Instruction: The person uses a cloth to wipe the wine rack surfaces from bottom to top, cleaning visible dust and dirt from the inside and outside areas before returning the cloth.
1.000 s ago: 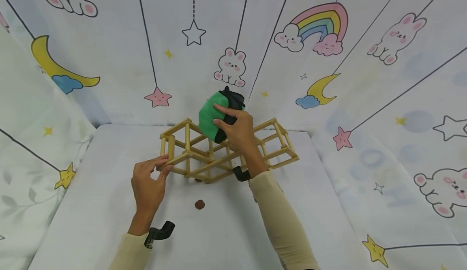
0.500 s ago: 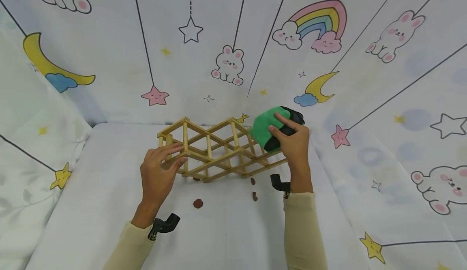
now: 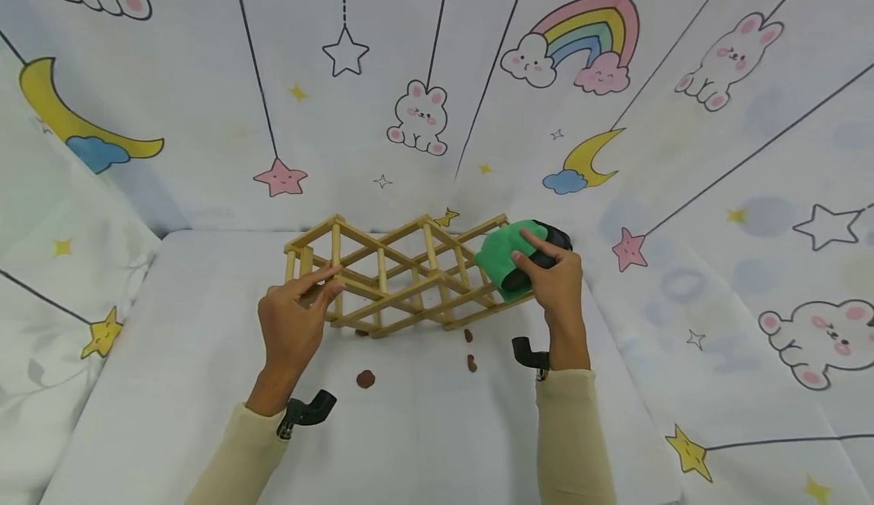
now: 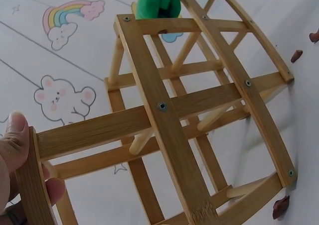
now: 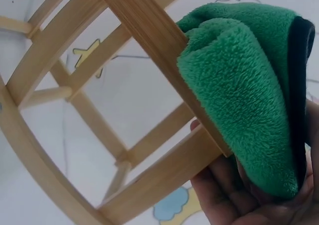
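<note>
A wooden lattice rack (image 3: 430, 247) with crossed slats and round rods stands stretched out near the back of the table. My left hand (image 3: 290, 330) pinches its left end; in the left wrist view the thumb (image 4: 14, 143) presses on the end slat (image 4: 35, 180). My right hand (image 3: 561, 289) grips a folded green plush cloth (image 3: 498, 256) with black edging at the rack's right end. Seen from the right wrist, the cloth lies against an end slat (image 5: 149, 41), with some fingers (image 5: 217, 190) below and behind the wood. The cloth hides part of that end.
Small reddish-brown pieces lie on the white table (image 3: 423, 429): a round one (image 3: 366, 378) in front of the rack, a curved one (image 3: 472, 362) farther right, others by the rack's base. Behind stands a white curtain (image 3: 382, 126) printed with rabbits and stars.
My right hand has carried the cloth from above the rack's middle to the right and down onto its right end. My left hand still holds the left end.
</note>
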### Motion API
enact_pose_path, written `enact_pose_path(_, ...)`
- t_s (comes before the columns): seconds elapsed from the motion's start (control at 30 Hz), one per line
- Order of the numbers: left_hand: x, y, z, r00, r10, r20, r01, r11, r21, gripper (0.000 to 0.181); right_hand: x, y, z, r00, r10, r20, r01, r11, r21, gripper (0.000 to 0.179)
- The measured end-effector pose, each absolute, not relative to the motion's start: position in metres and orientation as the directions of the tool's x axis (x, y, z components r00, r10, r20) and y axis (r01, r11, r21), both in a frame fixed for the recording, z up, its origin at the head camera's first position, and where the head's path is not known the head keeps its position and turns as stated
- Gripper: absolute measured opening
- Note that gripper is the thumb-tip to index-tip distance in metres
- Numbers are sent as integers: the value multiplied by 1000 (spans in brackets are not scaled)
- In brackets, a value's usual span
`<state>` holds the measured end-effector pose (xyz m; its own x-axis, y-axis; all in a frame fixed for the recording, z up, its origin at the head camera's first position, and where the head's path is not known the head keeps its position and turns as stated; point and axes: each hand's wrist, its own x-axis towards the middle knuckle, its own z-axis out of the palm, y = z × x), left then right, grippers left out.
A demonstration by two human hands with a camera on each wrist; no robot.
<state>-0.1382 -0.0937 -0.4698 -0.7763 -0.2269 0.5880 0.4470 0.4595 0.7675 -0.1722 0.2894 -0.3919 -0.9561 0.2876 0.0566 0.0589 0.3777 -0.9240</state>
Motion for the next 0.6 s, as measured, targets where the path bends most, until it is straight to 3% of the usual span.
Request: enact_pose_path(0.6, -141, -118, -467, -800, -226, 555, 445, 397, 803, 31, -153, 268, -391, -960, 270, 72, 18, 317, -948, 43)
